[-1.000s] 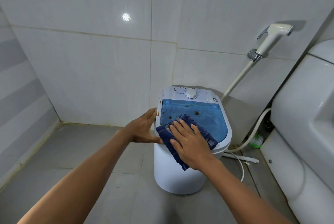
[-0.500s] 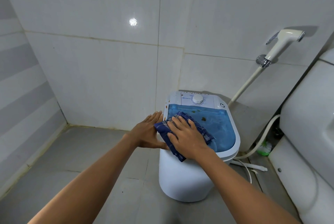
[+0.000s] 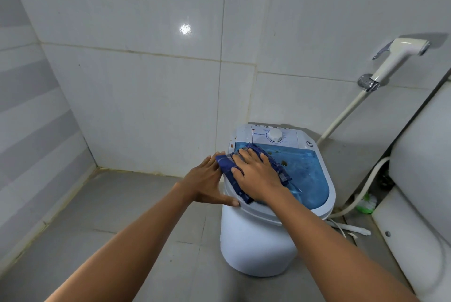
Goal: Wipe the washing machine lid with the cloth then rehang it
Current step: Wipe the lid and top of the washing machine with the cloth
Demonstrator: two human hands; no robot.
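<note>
A small white washing machine (image 3: 253, 243) stands on the floor against the tiled wall. Its translucent blue lid (image 3: 307, 179) carries a few brown specks near the middle. A dark blue checked cloth (image 3: 228, 167) lies on the lid's left part. My right hand (image 3: 257, 174) presses flat on the cloth, fingers spread toward the back left corner. My left hand (image 3: 207, 183) rests open against the machine's left rim, thumb along the front edge, beside the cloth.
A white control panel with a round dial (image 3: 275, 135) sits behind the lid. A bidet sprayer (image 3: 395, 57) hangs on the wall at right, its hose running down. A toilet (image 3: 422, 179) fills the right edge. A green brush (image 3: 366, 205) lies by the hoses. Grey floor tiles spread left.
My right hand has slid the cloth from the lid's front left toward the back left corner. The left hand stays on the rim. The camera has shifted a little.
</note>
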